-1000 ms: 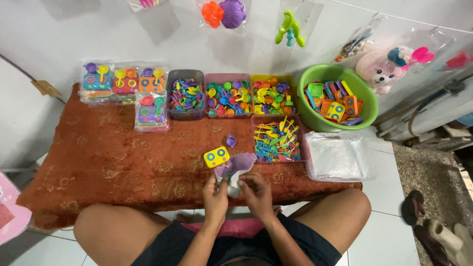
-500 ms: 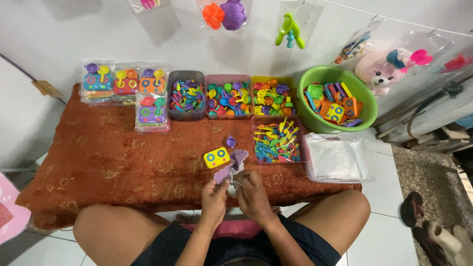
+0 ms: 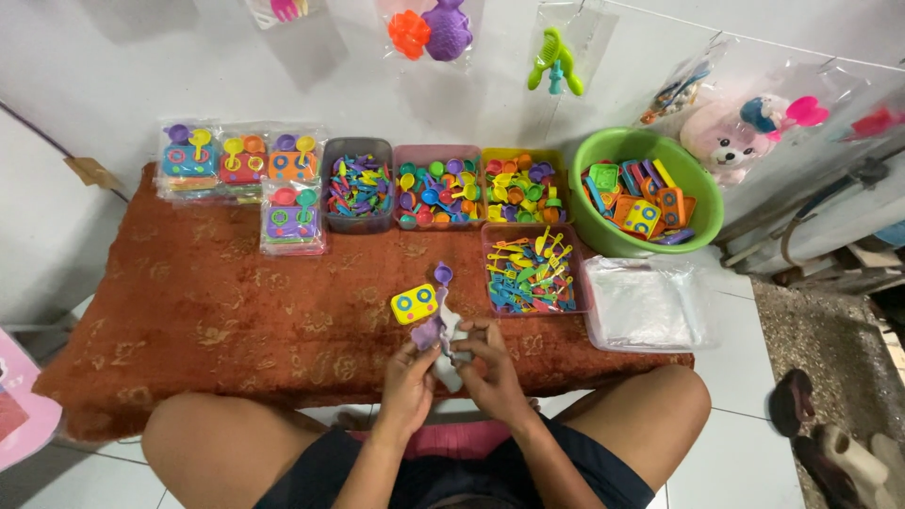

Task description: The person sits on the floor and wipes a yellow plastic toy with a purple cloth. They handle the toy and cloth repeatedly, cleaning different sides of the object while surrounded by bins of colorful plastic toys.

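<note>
Over the front edge of a brown patterned cloth [image 3: 217, 311], my left hand [image 3: 407, 382] and my right hand [image 3: 487, 366] meet. Together they grip a clear plastic bag [image 3: 449, 349] with small purple toy pieces [image 3: 429, 330] in it. Just beyond my fingers, a yellow toy stove [image 3: 414, 303] with blue rings lies on the cloth, and a purple toy piece [image 3: 443, 274] lies next to it.
Along the back stand packed toy sets [image 3: 240, 165], three trays of small coloured toys [image 3: 438, 184] and a green basin [image 3: 698, 203] of toy stoves. A pink tray of toy utensils [image 3: 533, 273] and a stack of clear bags [image 3: 646, 303] lie at the right. My knees frame the cloth.
My hands have drawn slightly closer to my body with the bag and purple pieces. The yellow stove stays where it was.
</note>
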